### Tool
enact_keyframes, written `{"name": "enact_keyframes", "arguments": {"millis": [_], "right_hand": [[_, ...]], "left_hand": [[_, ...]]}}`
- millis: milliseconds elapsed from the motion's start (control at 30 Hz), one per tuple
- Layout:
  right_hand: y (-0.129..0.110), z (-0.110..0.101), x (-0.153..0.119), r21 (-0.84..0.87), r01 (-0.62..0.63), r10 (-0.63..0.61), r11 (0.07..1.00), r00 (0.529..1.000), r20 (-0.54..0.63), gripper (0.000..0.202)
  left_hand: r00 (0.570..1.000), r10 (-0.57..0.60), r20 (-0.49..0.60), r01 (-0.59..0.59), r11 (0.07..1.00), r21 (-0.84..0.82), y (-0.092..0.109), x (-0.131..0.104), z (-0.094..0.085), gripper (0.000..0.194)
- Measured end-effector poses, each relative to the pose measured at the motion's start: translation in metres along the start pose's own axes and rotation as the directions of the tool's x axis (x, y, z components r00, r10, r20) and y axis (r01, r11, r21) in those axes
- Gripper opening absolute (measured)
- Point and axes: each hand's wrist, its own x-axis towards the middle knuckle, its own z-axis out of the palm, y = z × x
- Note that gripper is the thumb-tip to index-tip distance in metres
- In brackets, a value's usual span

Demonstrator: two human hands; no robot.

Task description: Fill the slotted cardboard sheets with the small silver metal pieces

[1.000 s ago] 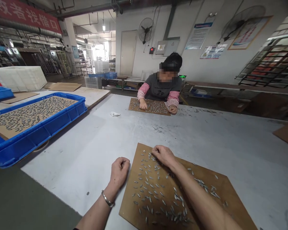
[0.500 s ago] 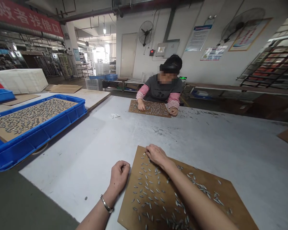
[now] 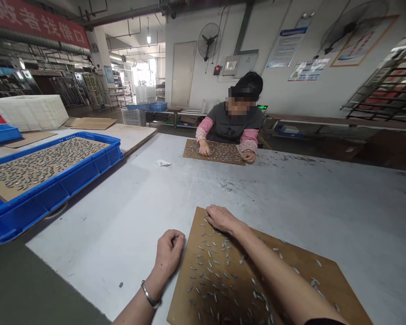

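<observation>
A brown board (image 3: 189,253) lies on the table in front of me, with many small silver-grey spindle-shaped metal pieces (image 3: 209,264) spread over it. Those on the left are spaced apart; others lie closer together near my forearm. My right hand (image 3: 222,218) is at the board's far left corner, fingers pinched down, a metal piece showing at its fingertips. Its forearm crosses the board and covers part of it. Just outside the board's left edge, my left hand (image 3: 169,253) rests on the table with curled fingers; whatever is inside is hidden. A silver bangle (image 3: 149,295) circles that wrist.
Across the white table (image 3: 128,198) a co-worker (image 3: 235,119) has both hands at a similar board (image 3: 219,158) of pieces. To the left stands a blue tray (image 3: 88,178) holding another filled board. A white scrap (image 3: 163,163) and a dark speck (image 3: 121,285) lie on the table.
The view has shifted slightly, so the board sits a little farther right and lower. My right hand stays at the same corner with a slight shift; my left hand has hardly moved.
</observation>
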Motion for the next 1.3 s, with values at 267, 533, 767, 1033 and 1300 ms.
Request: {"name": "enact_keyframes", "arguments": {"millis": [267,533,767,1033,1300], "right_hand": [[0.025,-0.018,-0.019,0.071,-0.226,0.231,0.972,0.969,-0.083,0.029],[0.009,0.006,-0.027,0.138,-0.098,0.098,0.986,0.995,0.005,0.016],[0.009,0.008,-0.006,0.208,-0.081,0.087,0.975,0.996,-0.023,0.017],[0.022,-0.007,-0.012,0.305,-0.101,0.133,0.947,0.987,-0.087,0.021],[0.016,0.006,-0.014,0.292,-0.010,0.033,0.956,0.997,-0.074,0.019]], "left_hand": [[1.000,-0.017,0.013,0.017,1.000,-0.017,0.004,0.000,0.000,0.027],[1.000,-0.006,0.016,0.006,1.000,0.002,0.004,-0.001,-0.001,0.027],[1.000,0.000,0.018,0.000,1.000,0.015,0.000,0.000,0.002,0.028],[0.999,0.008,0.050,-0.011,0.997,0.072,0.003,0.018,-0.012,0.026],[0.931,0.232,0.282,-0.324,0.880,0.348,0.035,0.104,0.028,0.020]]}}
